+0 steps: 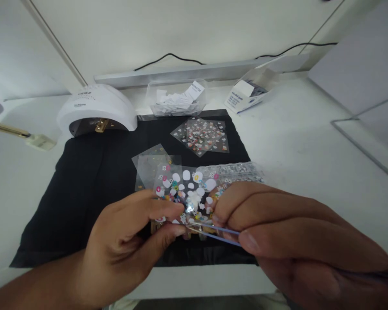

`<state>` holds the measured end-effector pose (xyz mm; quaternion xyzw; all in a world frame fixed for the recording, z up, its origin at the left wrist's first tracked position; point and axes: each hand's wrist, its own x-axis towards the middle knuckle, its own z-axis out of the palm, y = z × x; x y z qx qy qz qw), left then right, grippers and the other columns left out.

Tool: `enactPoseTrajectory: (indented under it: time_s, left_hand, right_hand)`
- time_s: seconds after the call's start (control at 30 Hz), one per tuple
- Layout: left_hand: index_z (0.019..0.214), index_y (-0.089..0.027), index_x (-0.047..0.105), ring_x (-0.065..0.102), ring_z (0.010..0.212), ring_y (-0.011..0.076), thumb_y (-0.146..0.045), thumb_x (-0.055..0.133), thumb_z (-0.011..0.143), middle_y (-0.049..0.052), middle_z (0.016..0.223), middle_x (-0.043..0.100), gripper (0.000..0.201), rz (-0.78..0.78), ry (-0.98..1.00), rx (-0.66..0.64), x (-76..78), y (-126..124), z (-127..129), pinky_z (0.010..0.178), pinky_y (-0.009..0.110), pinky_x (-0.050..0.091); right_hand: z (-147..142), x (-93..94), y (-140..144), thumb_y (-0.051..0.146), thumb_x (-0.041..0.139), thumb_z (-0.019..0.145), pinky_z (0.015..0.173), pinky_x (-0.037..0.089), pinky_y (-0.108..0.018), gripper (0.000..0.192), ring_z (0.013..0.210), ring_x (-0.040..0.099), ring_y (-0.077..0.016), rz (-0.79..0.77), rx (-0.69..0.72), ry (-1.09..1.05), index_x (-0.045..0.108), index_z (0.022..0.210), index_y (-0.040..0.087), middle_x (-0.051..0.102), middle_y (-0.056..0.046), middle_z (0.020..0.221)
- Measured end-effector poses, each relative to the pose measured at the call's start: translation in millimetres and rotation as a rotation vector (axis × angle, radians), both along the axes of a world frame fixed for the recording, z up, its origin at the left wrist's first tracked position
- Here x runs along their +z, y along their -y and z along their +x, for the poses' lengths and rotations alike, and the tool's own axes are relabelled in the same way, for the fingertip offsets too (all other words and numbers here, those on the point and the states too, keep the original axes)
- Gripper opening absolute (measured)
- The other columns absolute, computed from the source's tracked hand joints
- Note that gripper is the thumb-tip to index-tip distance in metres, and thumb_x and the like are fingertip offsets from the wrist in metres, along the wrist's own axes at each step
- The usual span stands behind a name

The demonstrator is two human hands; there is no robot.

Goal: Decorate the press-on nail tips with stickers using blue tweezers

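Note:
Between thumb and fingers, my left hand (pixel 126 232) pinches the lower left edge of a clear sticker sheet (pixel 186 175) printed with white shapes and small coloured figures. My right hand (pixel 291 232) is closed on a pair of purple tweezers (pixel 224 236), whose tips reach the sheet's lower edge near my left thumb. Whether the tips grip a sticker is too small to tell. Other clear sheets (pixel 148 165) lie on the black mat (pixel 80 193) behind the held one. Partly covered by my hands, a clear case with small compartments (pixel 245 169) rests at the right.
A white nail lamp (pixel 100 103) stands at the back left, near a gold-handled brush (pixel 22 134). Behind the mat are a clear tub of white packets (pixel 177 101) and an open alcohol pad box (pixel 242 95). More patterned sheets (pixel 203 134) lie on the mat's far side.

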<state>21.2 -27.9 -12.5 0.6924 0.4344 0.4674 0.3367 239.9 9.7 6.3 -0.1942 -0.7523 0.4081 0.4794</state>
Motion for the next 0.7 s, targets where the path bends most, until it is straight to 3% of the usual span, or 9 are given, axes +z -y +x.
enactPoseTrajectory:
  time_s: [0.2, 0.37, 0.5, 0.7]
  left_hand:
    - [0.101, -0.026, 0.067, 0.063, 0.058, 0.0096, -0.017, 0.070, 0.088, -0.004, 0.074, 0.067, 0.015, 0.103, -0.118, 0.010, 2.7, -1.4, -3.8, 0.050, 0.020, 0.052]
    - [0.098, -0.021, 0.067, 0.068, 0.072, 0.0097, -0.009, 0.069, 0.086, -0.003, 0.081, 0.071, 0.018, 0.123, -0.125, -0.016, 5.6, -3.1, -4.4, 0.061, 0.017, 0.055]
    - [0.099, -0.022, 0.068, 0.068, 0.071, 0.0082, -0.007, 0.070, 0.085, -0.003, 0.082, 0.072, 0.020, 0.103, -0.091, -0.015, 5.6, -3.3, -3.3, 0.061, 0.013, 0.056]
    - [0.115, -0.017, 0.069, 0.071, 0.083, 0.0058, 0.000, 0.071, 0.081, -0.002, 0.097, 0.075, 0.039, 0.170, -0.014, -0.035, 4.1, -3.3, -3.5, 0.080, 0.007, 0.056]
  right_hand:
    - [0.6, 8.9, -2.9, 0.045, 0.058, 0.093, 0.073, 0.064, -0.043, 0.028, 0.072, 0.072, -0.0252, 0.069, 0.002, 0.085, 0.074, 0.097, 0.023, 0.070, -0.008, 0.071]
    - [2.8, 13.7, -2.9, 0.042, 0.061, 0.091, 0.073, 0.065, -0.040, 0.023, 0.072, 0.073, -0.0236, 0.078, -0.007, 0.139, 0.072, 0.089, 0.022, 0.069, -0.008, 0.072]
    - [1.4, 15.7, -3.7, 0.043, 0.063, 0.089, 0.070, 0.065, -0.039, 0.023, 0.072, 0.072, -0.0240, 0.117, 0.001, 0.126, 0.071, 0.082, 0.023, 0.069, -0.009, 0.073]
    - [-9.7, 1.6, -9.3, 0.040, 0.068, 0.086, 0.065, 0.064, -0.036, 0.017, 0.063, 0.071, -0.0221, 0.223, 0.021, -0.030, 0.069, 0.077, 0.024, 0.064, -0.005, 0.062]
